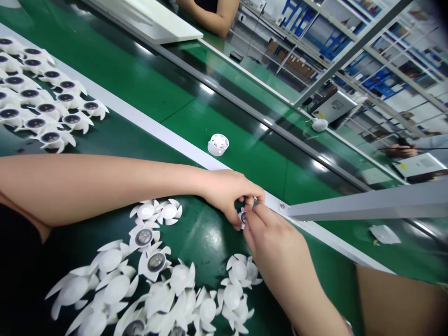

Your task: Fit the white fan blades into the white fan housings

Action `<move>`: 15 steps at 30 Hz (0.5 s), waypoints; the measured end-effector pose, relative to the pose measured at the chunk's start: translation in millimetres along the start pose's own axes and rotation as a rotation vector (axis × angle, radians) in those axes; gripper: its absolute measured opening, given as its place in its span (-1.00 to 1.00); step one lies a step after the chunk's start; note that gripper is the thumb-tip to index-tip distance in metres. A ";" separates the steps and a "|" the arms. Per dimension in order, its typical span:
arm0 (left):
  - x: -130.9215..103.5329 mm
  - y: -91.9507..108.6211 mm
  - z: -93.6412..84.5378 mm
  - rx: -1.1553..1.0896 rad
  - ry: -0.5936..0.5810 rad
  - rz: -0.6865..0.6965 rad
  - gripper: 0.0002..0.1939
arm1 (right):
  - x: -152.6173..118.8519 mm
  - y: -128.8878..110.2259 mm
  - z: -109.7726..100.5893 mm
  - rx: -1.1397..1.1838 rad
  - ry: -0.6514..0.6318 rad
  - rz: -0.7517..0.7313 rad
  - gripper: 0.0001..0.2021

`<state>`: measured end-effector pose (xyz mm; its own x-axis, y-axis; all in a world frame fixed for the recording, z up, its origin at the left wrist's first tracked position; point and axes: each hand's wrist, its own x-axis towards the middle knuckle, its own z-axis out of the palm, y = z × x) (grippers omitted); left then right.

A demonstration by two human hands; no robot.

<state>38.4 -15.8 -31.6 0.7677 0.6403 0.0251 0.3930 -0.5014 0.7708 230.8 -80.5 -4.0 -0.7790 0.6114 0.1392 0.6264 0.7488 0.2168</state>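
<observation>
Both my hands meet over the green bench near its white edge rail. Between their fingers is a small white fan impeller [242, 216] with a dark round hub opening, mostly covered by the fingers. My left hand [229, 192] curls thumb and fingers around its left side. Pinching from the right is my right hand [276, 238]. Below them lie loose white fan impellers [171, 294], most with their smooth hubs up and some showing dark ring openings. More impellers [46, 108] stand in rows at the left, dark openings up.
A white round fan housing [219, 144] sits on the green conveyor [168, 105] beyond the rail. A white post [364, 201] slants in from the right. At lower right is a cardboard box [399, 298]. Other people's arms [213, 16] show across the line.
</observation>
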 end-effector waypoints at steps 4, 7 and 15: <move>-0.7 -0.5 -0.6 -0.030 -0.013 -0.007 -0.40 | -6.8 -10.9 -2.2 -0.085 -0.029 -0.017 -0.79; -1.1 -1.1 -0.2 -0.039 -0.011 -0.007 -0.40 | -11.4 -23.0 -2.2 -0.165 -0.063 -0.020 -0.74; -1.0 -5.2 1.9 -0.037 0.003 0.031 -0.42 | -27.0 16.2 -13.5 0.036 -0.139 0.064 -0.69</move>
<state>36.5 -15.0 -36.8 0.7777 0.6266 0.0512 0.3500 -0.4991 0.7927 261.5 -88.4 8.7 -0.7274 0.6861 0.0163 0.6774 0.7140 0.1768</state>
